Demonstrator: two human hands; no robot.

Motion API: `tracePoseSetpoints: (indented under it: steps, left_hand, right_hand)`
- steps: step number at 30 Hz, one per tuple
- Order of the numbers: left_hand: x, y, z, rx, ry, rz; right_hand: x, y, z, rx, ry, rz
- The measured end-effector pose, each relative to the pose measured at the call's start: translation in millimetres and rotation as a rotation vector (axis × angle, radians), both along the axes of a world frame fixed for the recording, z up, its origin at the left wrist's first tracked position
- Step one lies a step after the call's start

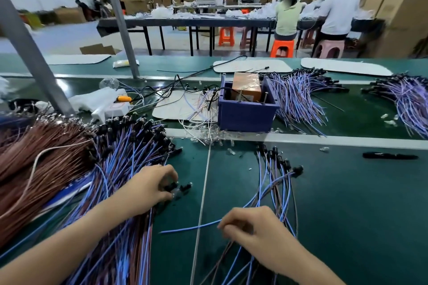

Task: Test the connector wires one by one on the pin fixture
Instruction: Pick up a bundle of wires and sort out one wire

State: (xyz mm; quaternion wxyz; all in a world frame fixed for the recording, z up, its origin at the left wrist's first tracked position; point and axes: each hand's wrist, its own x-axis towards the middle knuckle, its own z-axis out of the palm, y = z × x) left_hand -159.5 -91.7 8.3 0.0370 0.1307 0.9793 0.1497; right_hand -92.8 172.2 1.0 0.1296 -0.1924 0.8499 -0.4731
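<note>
A big heap of blue-and-brown connector wires [129, 159] with black connector ends lies at the left on the green bench. My left hand [150, 188] rests at the heap's right edge and pinches a black connector [178, 188]. My right hand [252, 230] grips a single blue wire [190, 228] that runs left across the mat. A smaller bundle of wires [278, 183] lies just beyond my right hand. The pin fixture, a blue box [245, 115] with an orange block and upright pins, stands farther back at the centre.
A pile of brown wires [34, 164] fills the far left. More blue wire bundles [298, 97] lie right of the box. A black marker [390, 156] lies at the right. A thin rod [203, 192] crosses the mat. A slanted metal post [34, 62] rises at left. Two people sit at a far table.
</note>
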Motion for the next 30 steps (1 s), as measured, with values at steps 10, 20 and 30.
tracePoseSetpoints:
  steps: [10, 20, 30]
  left_hand:
    - [-1, 52, 64, 0.621, 0.206, -0.004]
    - [25, 93, 64, 0.288, 0.394, -0.786]
    - [-29, 91, 71, 0.535, 0.212, -0.489]
  right_hand:
    - [-52, -52, 32, -0.694, -0.834, -0.189]
    - [-125, -19, 88, -1.237, -0.682, -0.393]
    - [-154, 2, 89, -1.046, -0.345, -0.359]
